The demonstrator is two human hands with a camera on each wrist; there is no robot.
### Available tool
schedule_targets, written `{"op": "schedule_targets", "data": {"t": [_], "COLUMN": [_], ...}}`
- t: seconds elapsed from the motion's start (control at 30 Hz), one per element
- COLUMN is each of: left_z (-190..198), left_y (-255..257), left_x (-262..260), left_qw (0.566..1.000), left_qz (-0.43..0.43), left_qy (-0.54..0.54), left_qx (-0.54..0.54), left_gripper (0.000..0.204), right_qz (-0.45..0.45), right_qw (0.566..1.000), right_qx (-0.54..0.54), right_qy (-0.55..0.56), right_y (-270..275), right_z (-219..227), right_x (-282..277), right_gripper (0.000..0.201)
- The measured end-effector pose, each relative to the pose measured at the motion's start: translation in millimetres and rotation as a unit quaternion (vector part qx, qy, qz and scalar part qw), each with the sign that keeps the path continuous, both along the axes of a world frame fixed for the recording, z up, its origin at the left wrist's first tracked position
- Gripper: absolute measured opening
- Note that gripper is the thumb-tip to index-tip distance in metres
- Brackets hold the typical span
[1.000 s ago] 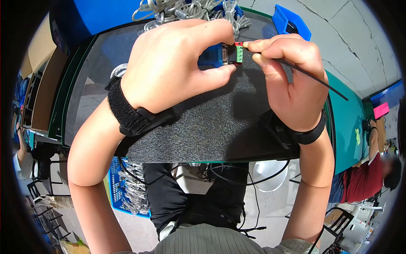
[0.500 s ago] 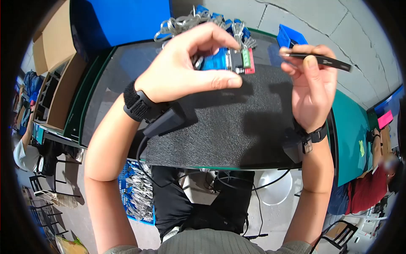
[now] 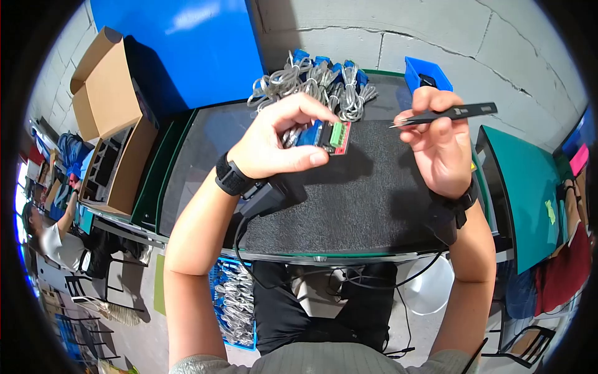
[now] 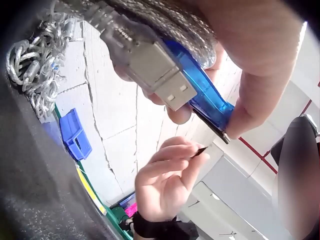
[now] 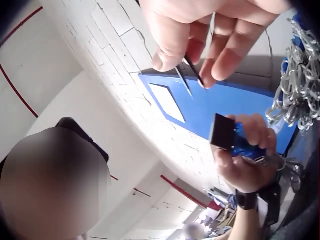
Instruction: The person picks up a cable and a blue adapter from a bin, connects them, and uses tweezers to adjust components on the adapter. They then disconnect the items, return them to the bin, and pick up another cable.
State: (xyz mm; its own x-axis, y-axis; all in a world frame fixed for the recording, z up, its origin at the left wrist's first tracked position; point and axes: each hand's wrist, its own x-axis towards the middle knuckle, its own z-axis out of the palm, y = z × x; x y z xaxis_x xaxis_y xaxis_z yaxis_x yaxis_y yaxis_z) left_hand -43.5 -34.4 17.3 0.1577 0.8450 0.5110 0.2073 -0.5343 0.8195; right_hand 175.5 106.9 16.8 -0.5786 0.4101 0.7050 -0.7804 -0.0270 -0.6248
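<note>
My left hand (image 3: 265,140) holds a blue USB-to-serial adapter (image 3: 308,137) between thumb and fingers, above the dark mat. On its right end sits a green screw terminal block (image 3: 338,134) with a red board edge. The adapter's coiled grey cable and its USB plug (image 4: 167,82) are bunched within the same hand. My right hand (image 3: 441,146) pinches black tweezers (image 3: 461,112), their tips pointing left toward the terminal block, with a gap between. In the right wrist view the slim prongs (image 5: 195,72) stand slightly apart, with nothing visible between them.
Bundled grey cables with blue connectors (image 3: 349,93) lie at the back of the mat (image 3: 324,212). A small blue bin (image 3: 430,73) is at back right, an open cardboard box (image 3: 121,168) at left. A blue basket of cables (image 3: 233,299) stands below the table edge. Other people sit on both sides.
The tweezers have drawn away from the terminal block to the right and turned in my right hand. My left hand has tilted the adapter, and the head view now takes in more of the wall.
</note>
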Motion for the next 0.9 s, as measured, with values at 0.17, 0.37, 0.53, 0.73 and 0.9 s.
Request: {"op": "schedule_targets", "data": {"t": [0.17,0.37,0.53,0.73,0.9], "left_z": [-0.9,-1.9,-4.2,-3.6,-4.4], "left_y": [0.6,0.6,1.2,0.8,1.5], "left_x": [7.8,13.4,12.8,11.8,12.3], "left_qw": [1.0,0.999,0.999,0.998,0.999], "left_qz": [0.007,0.01,0.018,0.013,0.009], "left_qy": [0.022,0.048,0.038,0.053,0.046], "left_qx": [0.0,0.003,0.008,0.019,0.019], "left_gripper": [0.042,0.042,0.043,0.043,0.044], "right_qz": [-0.038,-0.037,-0.068,-0.083,-0.08], "right_qw": [0.989,0.992,0.982,0.98,0.979], "right_qx": [0.131,0.111,0.173,0.175,0.183], "right_qy": [0.048,-0.046,-0.038,-0.034,-0.032], "right_y": [2.3,-15.7,-14.2,-14.3,-14.3], "right_z": [-0.5,0.5,-2.7,-6.2,-6.7], "right_x": [-2.4,3.3,0.2,-1.6,-2.2], "right_gripper": [0.02,0.019,0.018,0.018,0.017]}}
